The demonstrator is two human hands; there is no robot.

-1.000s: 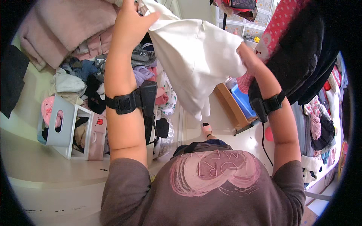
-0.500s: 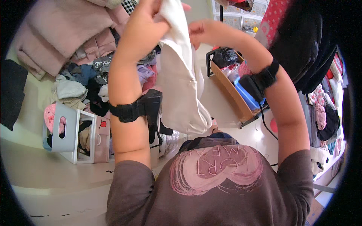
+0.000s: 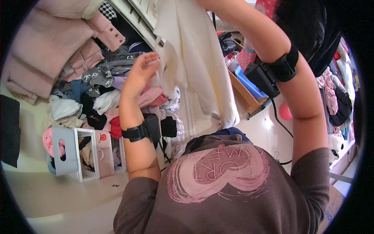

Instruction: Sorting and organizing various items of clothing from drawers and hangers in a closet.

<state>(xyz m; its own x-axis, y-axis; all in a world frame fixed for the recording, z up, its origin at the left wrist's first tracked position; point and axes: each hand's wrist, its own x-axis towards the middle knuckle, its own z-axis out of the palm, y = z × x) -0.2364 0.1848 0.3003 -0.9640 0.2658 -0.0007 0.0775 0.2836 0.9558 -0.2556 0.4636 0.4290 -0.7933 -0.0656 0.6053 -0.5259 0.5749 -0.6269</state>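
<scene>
A cream-white garment [image 3: 198, 58] hangs in long folds in front of my chest, its lower end close to my shirt front. Its top runs out past the upper edge of the picture. My left hand [image 3: 144, 70] is raised just left of the cloth, with loosely curled fingers apart from the thumb and nothing held. My right forearm reaches up to the garment's upper part, but the right hand itself lies beyond the top edge, so its grip is hidden.
Folded pink clothing [image 3: 54, 39] and a mixed heap of clothes [image 3: 97, 78] lie at left, above a small drawer unit [image 3: 91, 156]. A wooden-sided cart with a blue bin [image 3: 249, 85] stands right of centre. Dark garments [image 3: 311, 35] hang at far right, near more clothes [image 3: 331, 105].
My left hand has let go of the white garment and moved down and left. The right hand has risen out of the picture, and the cloth now hangs unfolded and wider.
</scene>
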